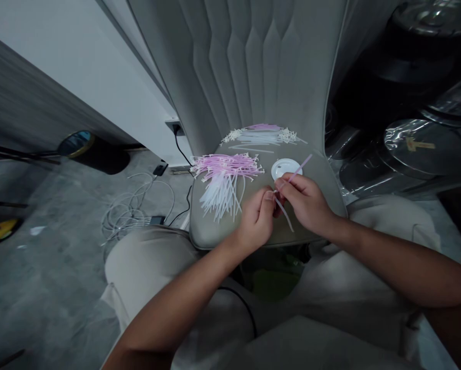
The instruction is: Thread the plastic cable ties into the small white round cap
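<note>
My left hand [258,211] and my right hand [306,201] meet over the front right of the chair seat, fingertips almost touching. Between the right thumb and fingers is a thin pink plastic strip [306,161], its free end pointing up and away. My left hand pinches a thin whitish strip; a whitish tail [286,216] hangs below the fingers. Whether the two pieces are joined is hidden by my fingertips. Left of the hands lies a heap of pink strips [230,165] with small pale ends, over a bundle of white strips [219,198]. A small white dish [283,167] sits just beyond my right hand.
More white strips [259,137] with clustered pale ends lie toward the grey chair's backrest [253,61]. Shiny dark cylinders [400,149] stand on the right. Coiled cable [128,213] lies on the floor at left, near a wall socket [175,128] and a black cylinder [99,153].
</note>
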Available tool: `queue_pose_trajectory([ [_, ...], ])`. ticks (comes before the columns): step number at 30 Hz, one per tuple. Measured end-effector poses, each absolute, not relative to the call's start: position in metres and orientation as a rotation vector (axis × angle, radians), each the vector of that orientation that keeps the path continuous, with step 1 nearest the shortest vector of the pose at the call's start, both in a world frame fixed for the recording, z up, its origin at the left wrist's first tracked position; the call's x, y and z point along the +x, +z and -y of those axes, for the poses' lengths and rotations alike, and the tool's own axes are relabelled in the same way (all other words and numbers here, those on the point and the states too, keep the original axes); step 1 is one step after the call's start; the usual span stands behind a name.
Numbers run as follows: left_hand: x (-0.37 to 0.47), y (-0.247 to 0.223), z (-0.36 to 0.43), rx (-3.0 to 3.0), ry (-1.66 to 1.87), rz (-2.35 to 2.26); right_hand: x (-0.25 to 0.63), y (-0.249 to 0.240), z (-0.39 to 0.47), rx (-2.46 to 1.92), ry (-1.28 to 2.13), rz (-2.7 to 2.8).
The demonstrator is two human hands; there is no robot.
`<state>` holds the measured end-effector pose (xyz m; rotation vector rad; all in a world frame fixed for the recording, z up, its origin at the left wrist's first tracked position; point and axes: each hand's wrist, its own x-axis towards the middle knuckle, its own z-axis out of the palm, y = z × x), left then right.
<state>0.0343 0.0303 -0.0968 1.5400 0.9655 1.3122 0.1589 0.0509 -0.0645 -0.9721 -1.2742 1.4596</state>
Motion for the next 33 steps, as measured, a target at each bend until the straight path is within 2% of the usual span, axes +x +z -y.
queue_pose_trajectory([
  [33,0.0350,-0.1005,-0.0285,1.485,1.309,-0.940,0.1579,-0.0655,-0.0510,-0.912,1.532,1.225],
])
